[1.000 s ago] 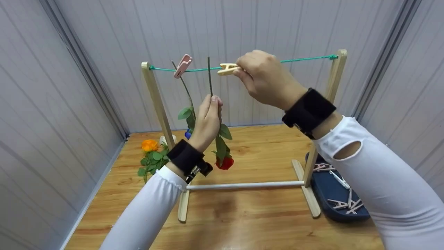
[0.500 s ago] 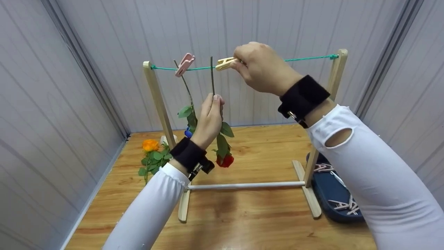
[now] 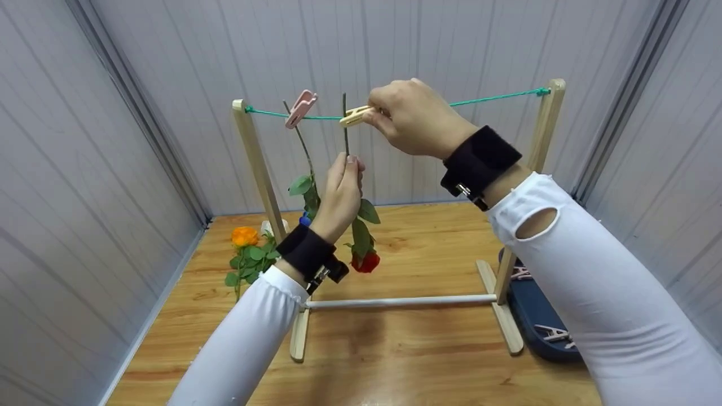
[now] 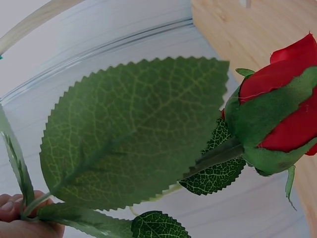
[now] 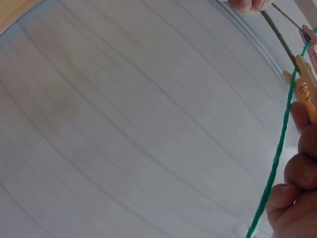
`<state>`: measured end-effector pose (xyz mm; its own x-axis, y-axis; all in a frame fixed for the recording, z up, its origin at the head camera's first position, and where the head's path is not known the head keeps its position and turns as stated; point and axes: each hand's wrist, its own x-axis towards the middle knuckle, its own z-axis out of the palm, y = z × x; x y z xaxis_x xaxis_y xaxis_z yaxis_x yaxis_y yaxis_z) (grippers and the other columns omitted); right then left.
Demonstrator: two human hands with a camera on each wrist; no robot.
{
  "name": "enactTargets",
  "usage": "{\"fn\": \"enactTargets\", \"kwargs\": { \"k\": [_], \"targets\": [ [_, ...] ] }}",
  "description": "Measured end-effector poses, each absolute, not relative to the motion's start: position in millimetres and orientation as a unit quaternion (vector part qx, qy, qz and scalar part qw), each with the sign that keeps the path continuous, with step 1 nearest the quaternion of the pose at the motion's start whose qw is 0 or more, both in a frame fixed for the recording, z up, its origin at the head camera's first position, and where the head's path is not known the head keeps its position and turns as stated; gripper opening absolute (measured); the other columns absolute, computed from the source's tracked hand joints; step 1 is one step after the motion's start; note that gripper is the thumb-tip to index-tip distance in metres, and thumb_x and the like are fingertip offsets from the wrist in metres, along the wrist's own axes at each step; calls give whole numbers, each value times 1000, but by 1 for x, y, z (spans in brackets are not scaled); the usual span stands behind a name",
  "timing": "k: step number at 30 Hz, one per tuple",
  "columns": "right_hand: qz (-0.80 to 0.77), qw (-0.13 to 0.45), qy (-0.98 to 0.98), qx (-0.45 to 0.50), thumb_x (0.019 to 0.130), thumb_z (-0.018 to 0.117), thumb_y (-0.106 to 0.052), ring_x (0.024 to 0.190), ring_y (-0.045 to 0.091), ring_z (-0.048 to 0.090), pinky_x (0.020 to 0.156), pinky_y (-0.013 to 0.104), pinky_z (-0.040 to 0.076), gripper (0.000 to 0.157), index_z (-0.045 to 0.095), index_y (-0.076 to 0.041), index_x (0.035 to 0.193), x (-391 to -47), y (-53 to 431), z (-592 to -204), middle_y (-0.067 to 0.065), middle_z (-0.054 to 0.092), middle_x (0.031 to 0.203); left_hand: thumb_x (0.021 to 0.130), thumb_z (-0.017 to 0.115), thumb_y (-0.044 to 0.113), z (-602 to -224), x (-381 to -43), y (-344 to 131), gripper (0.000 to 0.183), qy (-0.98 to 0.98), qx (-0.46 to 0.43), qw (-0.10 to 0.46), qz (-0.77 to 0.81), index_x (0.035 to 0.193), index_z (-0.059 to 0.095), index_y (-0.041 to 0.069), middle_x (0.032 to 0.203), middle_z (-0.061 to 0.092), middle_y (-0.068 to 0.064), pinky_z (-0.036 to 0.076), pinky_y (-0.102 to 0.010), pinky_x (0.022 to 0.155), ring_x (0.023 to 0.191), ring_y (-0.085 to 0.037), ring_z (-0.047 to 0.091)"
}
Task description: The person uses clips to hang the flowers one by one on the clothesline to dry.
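My left hand (image 3: pixel 338 197) pinches the stem of a red rose (image 3: pixel 365 261), which hangs head down with its bare stem end reaching above the green cord (image 3: pixel 496 99). In the left wrist view the rose's leaves and red bloom (image 4: pixel 292 104) fill much of the frame. My right hand (image 3: pixel 420 118) pinches a yellow clothespin (image 3: pixel 354 116) whose tips are at the stem and the cord. In the right wrist view the clothespin (image 5: pixel 306 89) straddles the cord beside the stem. To its left, a pink clothespin (image 3: pixel 301 109) holds another stem, with a blue flower (image 3: pixel 305 219) below, on the cord.
Wooden posts (image 3: pixel 547 129) and a white bar (image 3: pixel 400 301) form the rack. An orange rose (image 3: pixel 244 236) and a white flower lie on the table at left. A dark blue tray (image 3: pixel 533 316) with clothespins stands at right, partly behind my sleeve.
My right hand has moved left with the yellow clothespin, from beside the stem to its tips at the stem and cord. The cord dips slightly there. My left hand has barely shifted.
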<state>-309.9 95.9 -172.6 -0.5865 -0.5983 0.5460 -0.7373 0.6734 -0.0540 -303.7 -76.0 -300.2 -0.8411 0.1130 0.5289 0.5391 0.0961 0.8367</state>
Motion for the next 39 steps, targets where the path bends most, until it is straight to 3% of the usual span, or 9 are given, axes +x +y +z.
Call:
{"fn": "enactTargets", "kwargs": {
  "k": [6, 13, 23, 29, 39],
  "targets": [
    [142, 221, -883, 389, 112, 60, -19, 77, 28, 54, 73, 38, 44, 28, 70, 5, 100, -311, 97, -172, 20, 72, 95, 120, 25, 14, -302, -304, -75, 32, -724, -222, 165, -632, 101, 50, 7, 82, 40, -1, 31, -28, 68, 70, -15, 35],
    [141, 185, -897, 376, 112, 59, -24, 88, 30, 54, 82, 43, 43, 31, 73, 4, 108, -312, 99, -169, 17, 68, 97, 120, 24, 13, -304, -304, -72, 32, -718, -236, 168, -633, 101, 49, 5, 83, 38, -1, 30, -28, 71, 72, -15, 34],
    [134, 221, -893, 369, 111, 57, -31, 94, 35, 54, 84, 44, 42, 38, 75, 2, 116, -314, 103, -168, 18, 68, 107, 120, 25, 13, -303, -303, -72, 32, -717, -239, 176, -631, 102, 50, 4, 84, 38, -2, 30, -29, 73, 74, -16, 35],
    [162, 239, -883, 370, 110, 61, -32, 105, 37, 58, 94, 47, 46, 38, 75, 1, 123, -313, 109, -164, 20, 69, 117, 120, 26, 12, -301, -303, -73, 33, -715, -234, 183, -633, 107, 55, 2, 87, 40, -1, 32, -28, 74, 77, -15, 38],
    [229, 296, -844, 385, 108, 64, -23, 93, 32, 50, 85, 38, 36, 34, 73, 6, 122, -309, 124, -166, 17, 59, 97, 119, 29, 11, -300, -302, -74, 29, -700, -248, 188, -643, 115, 55, 1, 89, 48, -1, 38, -26, 71, 74, -14, 44]
  ]
}}
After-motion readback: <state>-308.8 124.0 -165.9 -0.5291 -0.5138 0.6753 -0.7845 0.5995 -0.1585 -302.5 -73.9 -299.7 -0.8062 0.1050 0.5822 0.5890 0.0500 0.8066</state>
